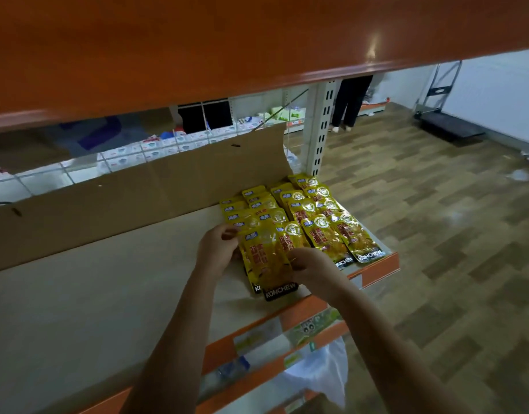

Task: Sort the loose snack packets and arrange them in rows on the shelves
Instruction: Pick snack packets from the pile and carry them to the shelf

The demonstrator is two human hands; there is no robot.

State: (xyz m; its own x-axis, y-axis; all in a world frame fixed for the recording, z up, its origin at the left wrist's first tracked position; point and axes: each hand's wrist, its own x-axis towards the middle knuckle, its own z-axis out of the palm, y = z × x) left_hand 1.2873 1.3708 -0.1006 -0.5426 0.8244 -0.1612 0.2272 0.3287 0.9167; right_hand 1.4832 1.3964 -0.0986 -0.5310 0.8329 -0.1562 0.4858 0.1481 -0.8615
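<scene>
Packets (267,258) (yellow) between left hand (217,249), right hand (312,268), both gripping

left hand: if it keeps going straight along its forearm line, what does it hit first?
Likely the overlapped yellow snack packets just past the fingers of the left hand, which already holds the front packet. The cardboard sheet stands further back. Depth is uncertain from one view.

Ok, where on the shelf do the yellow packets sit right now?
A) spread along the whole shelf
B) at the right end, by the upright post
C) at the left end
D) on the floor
B: the yellow packets lie in rows at the right end of the shelf, beside the upright post, with both hands on the nearest ones.
</scene>
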